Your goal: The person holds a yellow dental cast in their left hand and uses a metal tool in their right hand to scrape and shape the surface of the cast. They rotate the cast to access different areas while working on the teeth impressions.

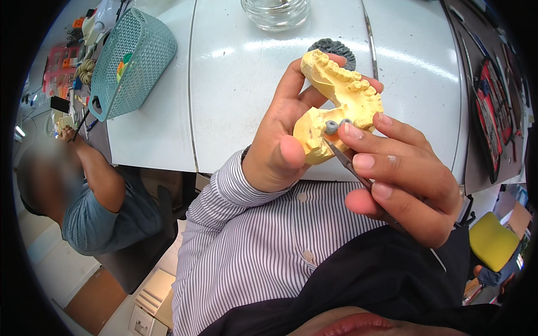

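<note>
A yellow plaster dental cast (363, 102), horseshoe-shaped with moulded teeth, is held up above the table's near edge. My left hand (274, 137) wraps round it from the left, the thumb at its near end and the fingers behind. Two small grey, tooth-sized pieces (331, 127) sit on the cast's near arm, one partly covered by my right fingertips. My right hand (412, 171) grips a slim metal carving tool (346, 162) like a pen. Its pointed tip is at the cast, just below the grey pieces; whether it touches, I cannot tell. My right index finger rests against the cast.
On the white table (235, 73) are a glass bowl (277, 14), a dark ridged disc (334, 51), a thin metal tool (370, 36) and a light-blue basket (134, 61). A red-and-black tool case (490, 117) lies right. Another person (106, 196) sits at left.
</note>
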`<state>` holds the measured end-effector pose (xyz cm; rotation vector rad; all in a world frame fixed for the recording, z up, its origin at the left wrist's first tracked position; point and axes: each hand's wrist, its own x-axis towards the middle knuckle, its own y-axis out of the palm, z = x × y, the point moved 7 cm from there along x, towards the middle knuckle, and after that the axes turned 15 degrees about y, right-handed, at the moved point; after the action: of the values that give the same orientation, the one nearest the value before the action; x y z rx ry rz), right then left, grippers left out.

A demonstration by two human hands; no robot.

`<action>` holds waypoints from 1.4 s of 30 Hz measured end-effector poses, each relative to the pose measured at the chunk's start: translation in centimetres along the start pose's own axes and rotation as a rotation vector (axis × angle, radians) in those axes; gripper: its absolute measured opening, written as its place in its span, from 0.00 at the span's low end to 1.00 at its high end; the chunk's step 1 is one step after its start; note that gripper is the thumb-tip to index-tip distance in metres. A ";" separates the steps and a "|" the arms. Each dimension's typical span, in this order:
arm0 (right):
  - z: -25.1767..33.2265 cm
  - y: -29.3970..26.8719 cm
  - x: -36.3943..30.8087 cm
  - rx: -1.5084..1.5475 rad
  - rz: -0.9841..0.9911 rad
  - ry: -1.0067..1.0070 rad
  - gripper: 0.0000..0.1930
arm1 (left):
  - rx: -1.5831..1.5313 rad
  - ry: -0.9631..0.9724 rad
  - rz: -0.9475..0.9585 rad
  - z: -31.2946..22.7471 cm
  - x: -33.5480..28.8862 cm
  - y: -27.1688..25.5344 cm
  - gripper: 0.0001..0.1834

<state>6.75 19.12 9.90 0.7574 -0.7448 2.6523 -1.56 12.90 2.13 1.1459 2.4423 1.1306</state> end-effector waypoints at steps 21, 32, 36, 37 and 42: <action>0.2 0.4 -0.4 -0.025 -0.030 -0.085 0.08 | 0.091 0.149 -0.046 -0.7 0.0 -0.7 0.59; 0.2 0.4 -0.2 -0.023 -0.058 -0.111 0.09 | 0.080 0.144 -0.065 -0.6 -0.1 -0.8 0.61; 0.3 0.5 -0.1 -0.043 -0.040 -0.098 0.09 | 0.088 0.141 -0.067 -0.6 0.0 -0.8 0.61; 0.3 0.6 0.1 -0.065 -0.011 -0.083 0.09 | 0.089 0.140 -0.066 -0.6 0.0 -0.7 0.61; 2.3 0.7 3.0 -0.221 0.212 0.028 0.08 | 0.085 0.148 -0.046 -0.6 0.0 -0.6 0.62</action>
<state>5.00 17.66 12.96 0.6115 -1.1445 2.6938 -2.21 12.32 2.06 1.0578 2.6378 1.1455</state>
